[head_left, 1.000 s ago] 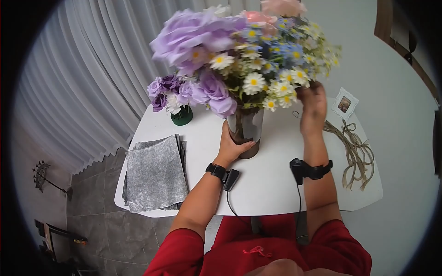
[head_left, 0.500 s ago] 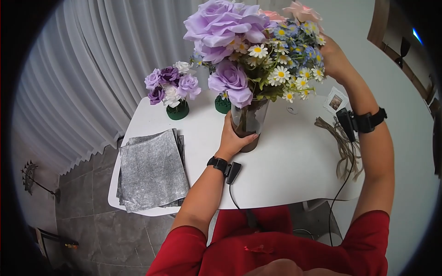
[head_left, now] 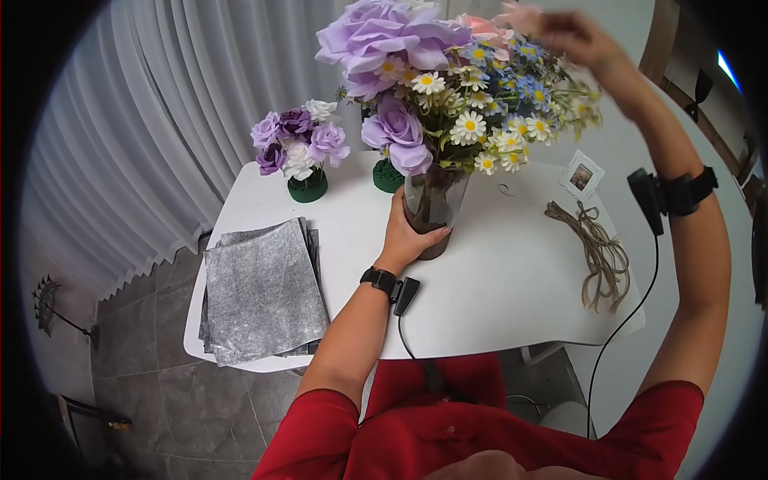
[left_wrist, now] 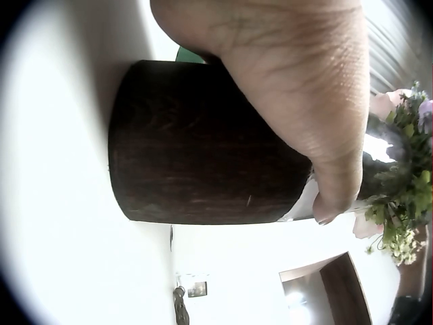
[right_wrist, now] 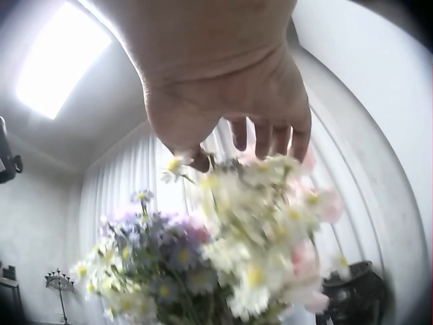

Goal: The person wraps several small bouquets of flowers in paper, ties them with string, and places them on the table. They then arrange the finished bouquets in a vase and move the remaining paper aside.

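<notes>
A clear vase with a dark brown base (head_left: 433, 208) (left_wrist: 203, 145) stands on the white table, full of artificial flowers. Large lilac roses (head_left: 392, 36) fill its left side, with daisies (head_left: 468, 127) at the front, blue blossoms (head_left: 528, 90) at right and pink roses behind. The left hand (head_left: 408, 232) (left_wrist: 304, 88) grips the vase low, its thumb across the front. Above the bouquet's right back, the right hand (head_left: 580, 40) (right_wrist: 230, 101) is at a pink flower (head_left: 520, 18), fingers spread and blurred; whether it touches the flower cannot be told.
At the left lie grey sheets (head_left: 264, 292); behind them stands a small purple and white arrangement in a green base (head_left: 308, 186). Another green base (head_left: 387, 176) is beside the vase. Twine (head_left: 596, 256) and a small white frame (head_left: 582, 175) lie at the right.
The right hand has moved from the bouquet's right side up to its top back, and its forearm swung outward. The left hand keeps its grip on the vase.
</notes>
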`<state>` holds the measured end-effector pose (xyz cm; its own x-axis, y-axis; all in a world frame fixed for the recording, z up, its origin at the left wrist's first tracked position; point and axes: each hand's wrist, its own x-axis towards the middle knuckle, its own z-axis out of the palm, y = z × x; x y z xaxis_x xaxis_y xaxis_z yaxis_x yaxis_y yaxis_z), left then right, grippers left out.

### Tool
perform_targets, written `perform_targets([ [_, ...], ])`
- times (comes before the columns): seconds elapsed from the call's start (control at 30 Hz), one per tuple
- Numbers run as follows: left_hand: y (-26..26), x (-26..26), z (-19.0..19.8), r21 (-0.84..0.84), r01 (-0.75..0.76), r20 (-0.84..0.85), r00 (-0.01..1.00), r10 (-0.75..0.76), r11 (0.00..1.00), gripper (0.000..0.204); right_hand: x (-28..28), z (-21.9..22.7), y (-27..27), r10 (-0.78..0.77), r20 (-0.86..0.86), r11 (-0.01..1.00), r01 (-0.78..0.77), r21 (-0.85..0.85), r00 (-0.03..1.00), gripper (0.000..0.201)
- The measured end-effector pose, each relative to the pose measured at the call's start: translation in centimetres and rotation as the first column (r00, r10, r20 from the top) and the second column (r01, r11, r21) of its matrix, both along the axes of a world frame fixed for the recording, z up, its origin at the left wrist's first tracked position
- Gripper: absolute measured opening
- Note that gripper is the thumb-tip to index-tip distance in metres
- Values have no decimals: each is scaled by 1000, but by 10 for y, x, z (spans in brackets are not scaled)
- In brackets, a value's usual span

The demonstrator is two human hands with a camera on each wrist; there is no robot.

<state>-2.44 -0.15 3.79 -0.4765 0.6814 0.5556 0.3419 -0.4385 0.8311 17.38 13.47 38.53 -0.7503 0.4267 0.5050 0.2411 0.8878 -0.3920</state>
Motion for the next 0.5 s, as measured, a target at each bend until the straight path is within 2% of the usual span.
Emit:
perform_targets([
  [0.03, -1, 0, 1, -12, 3, 14, 1000, -3, 1000, 102, 0, 14, 15, 81, -237, 994, -61, 91, 968, 49],
  [0.1, -2, 2, 2, -26, 10, 29, 1000, -10, 1000, 102, -19, 40, -29, 187, -375, 976, -127, 178, 908, 47],
  [0.17, -3, 2, 4, -44, -1, 9, 1000, 1, 999, 104, -38, 34, -65, 48, -201, 992, -24, 120, 978, 42],
  [0.2, -4, 2, 5, -45, 0, 7, 1000, 0, 999, 104, -51, 32, -52, -166, 142, 983, 153, 99, 976, 44],
  [0.23, -3, 2, 3, -38, 5, 5, 1000, -4, 999, 105, -75, 25, -27, -346, 465, 938, 317, 142, 815, 46],
  [0.27, -2, 1, 2, -27, 7, 3, 1000, -7, 1000, 105, -93, -4, 17, -81, 323, 923, -51, 382, 943, 42],
  [0.3, 0, -1, 0, -21, 0, 5, 1000, 0, 1000, 105, -107, -29, 60, 240, 258, 702, -351, 620, 936, 39],
  [0.33, 2, -2, -4, -25, -20, -9, 1000, 20, 999, 106, -116, -29, 74, 240, 219, 634, -324, 702, 946, 38],
  [0.37, 2, -2, -6, -29, -40, -23, 999, 39, 999, 107, -113, -26, 55, 244, 224, 631, -330, 702, 943, 38],
  [0.43, 3, -3, -6, -20, -35, -27, 999, 35, 999, 108, -99, -14, 20, 327, 275, 789, -421, 447, 904, 36],
  [0.47, 2, -4, -6, -17, -22, -36, 999, 21, 1000, 108, -93, -8, 17, 224, 232, 871, -301, 388, 947, 35],
  [0.5, 1, -4, -4, -19, -23, -37, 999, 22, 1000, 108, -83, 6, 1, 225, 231, 872, -302, 386, 947, 35],
])
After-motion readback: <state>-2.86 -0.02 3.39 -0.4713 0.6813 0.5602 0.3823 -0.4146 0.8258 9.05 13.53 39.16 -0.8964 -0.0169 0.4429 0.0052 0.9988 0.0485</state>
